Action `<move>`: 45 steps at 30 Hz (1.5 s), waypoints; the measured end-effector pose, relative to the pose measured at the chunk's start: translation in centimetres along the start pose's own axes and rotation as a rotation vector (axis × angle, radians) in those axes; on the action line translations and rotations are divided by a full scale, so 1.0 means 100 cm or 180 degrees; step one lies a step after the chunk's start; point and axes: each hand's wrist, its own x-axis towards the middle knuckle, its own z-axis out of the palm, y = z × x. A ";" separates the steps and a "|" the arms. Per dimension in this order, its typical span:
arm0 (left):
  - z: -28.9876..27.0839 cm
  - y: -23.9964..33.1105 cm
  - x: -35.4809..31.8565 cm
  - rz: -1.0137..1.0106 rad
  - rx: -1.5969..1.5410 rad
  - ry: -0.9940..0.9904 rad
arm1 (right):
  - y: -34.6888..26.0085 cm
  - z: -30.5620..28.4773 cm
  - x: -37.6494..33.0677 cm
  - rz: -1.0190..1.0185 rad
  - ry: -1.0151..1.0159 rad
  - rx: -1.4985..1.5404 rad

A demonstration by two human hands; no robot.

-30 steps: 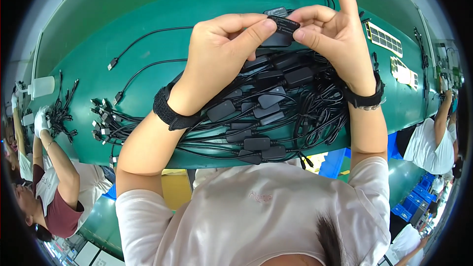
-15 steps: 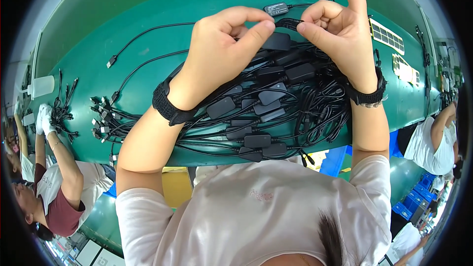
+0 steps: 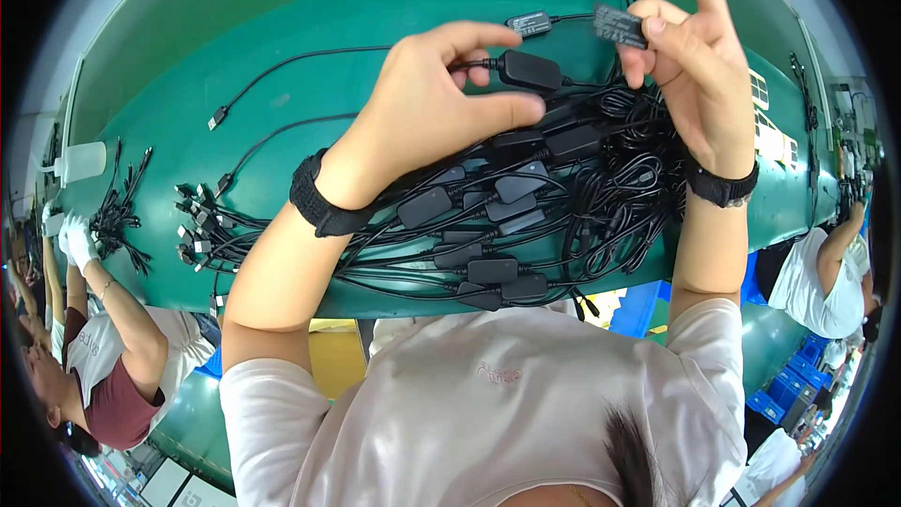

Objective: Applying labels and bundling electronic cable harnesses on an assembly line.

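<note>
My right hand (image 3: 699,66) pinches a small dark label with pale print (image 3: 619,26) between thumb and forefinger, its little finger raised. My left hand (image 3: 441,94) has thumb and forefinger spread apart beside a black cable box (image 3: 531,70). That box's cable passes behind the left fingers; whether they touch it I cannot tell. Just beyond lies a cable box bearing a printed label (image 3: 529,25); a cable with a USB plug (image 3: 218,117) stretches left from behind my hand. Under my forearms spreads a pile of black cables with plain boxes (image 3: 492,270).
Pale label sheets (image 3: 775,143) lie right of my right wrist on the green table (image 3: 310,28). Left are a cable bunch (image 3: 117,216), a white bottle (image 3: 83,161) and a co-worker's gloved hand (image 3: 79,240). Several USB plugs (image 3: 197,221) cluster at the pile's left end.
My left thumb and forefinger have parted and let go of the label. My right hand has moved right with it. The plain box near my left hand now shows fully.
</note>
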 end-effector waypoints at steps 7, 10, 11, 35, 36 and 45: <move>-0.004 -0.009 -0.004 0.0655 0.0640 0.0211 | 0.010 0.069 -0.006 0.2178 0.2730 -0.3128; 0.006 -0.007 -0.003 0.1159 0.0818 0.0226 | 0.007 0.046 -0.014 0.1973 0.2696 -0.3328; 0.014 -0.002 0.002 0.1305 0.0747 0.0065 | 0.004 0.002 -0.023 0.0755 0.0846 -0.2517; 0.014 -0.007 -0.014 0.0636 0.0339 -0.0032 | 0.003 0.082 0.003 0.2056 0.3223 -0.2517; 0.014 -0.007 -0.014 0.0634 0.0337 -0.0032 | 0.003 0.082 0.004 0.2085 0.3239 -0.2539; 0.015 -0.006 -0.014 0.0629 0.0376 0.0021 | 0.002 0.073 -0.009 0.2055 0.3106 -0.2643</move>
